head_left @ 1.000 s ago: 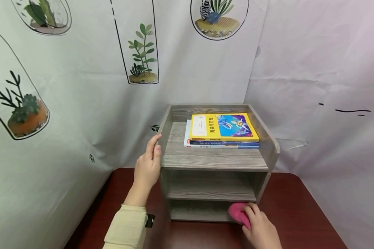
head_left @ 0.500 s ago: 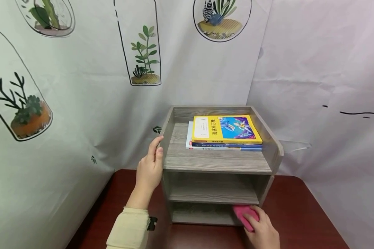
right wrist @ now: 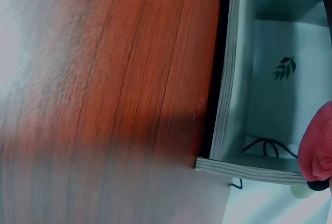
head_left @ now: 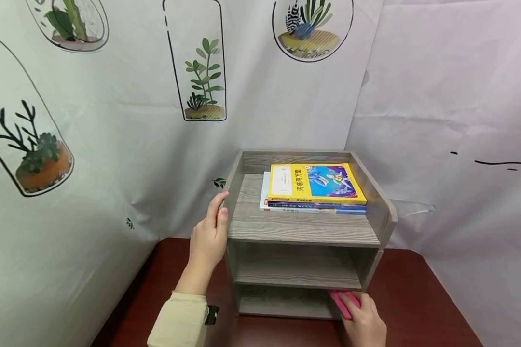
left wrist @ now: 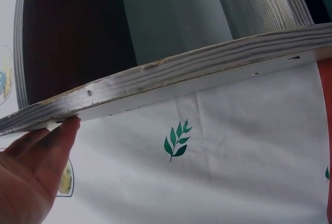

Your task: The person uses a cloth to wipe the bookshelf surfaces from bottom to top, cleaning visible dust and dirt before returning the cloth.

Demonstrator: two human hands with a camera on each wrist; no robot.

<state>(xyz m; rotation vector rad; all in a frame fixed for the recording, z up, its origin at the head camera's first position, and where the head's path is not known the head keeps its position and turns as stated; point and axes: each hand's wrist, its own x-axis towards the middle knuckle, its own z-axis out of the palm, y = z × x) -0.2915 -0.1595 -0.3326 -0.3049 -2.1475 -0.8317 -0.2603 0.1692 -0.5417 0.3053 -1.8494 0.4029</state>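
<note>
A grey wood-grain desktop shelf stands on the dark red table. My left hand presses its fingertips against the outer face of the shelf's left side panel, near the front edge; the left wrist view shows these fingers under that panel. At the lower right, my right hand grips a pink cloth at the right end of the lowest compartment, under the shelf board. Part of the cloth is hidden by the fingers. The right wrist view catches the cloth at its right edge.
Several books lie stacked on the top board, a yellow one uppermost. Below are two open compartments, the middle one and the lowest. The red table extends on both sides. A plant-printed white curtain hangs behind.
My right hand has moved the pink cloth slightly right along the lowest compartment, and the cloth has turned and shows less. The head view has shifted a little. My left hand stays on the side panel.
</note>
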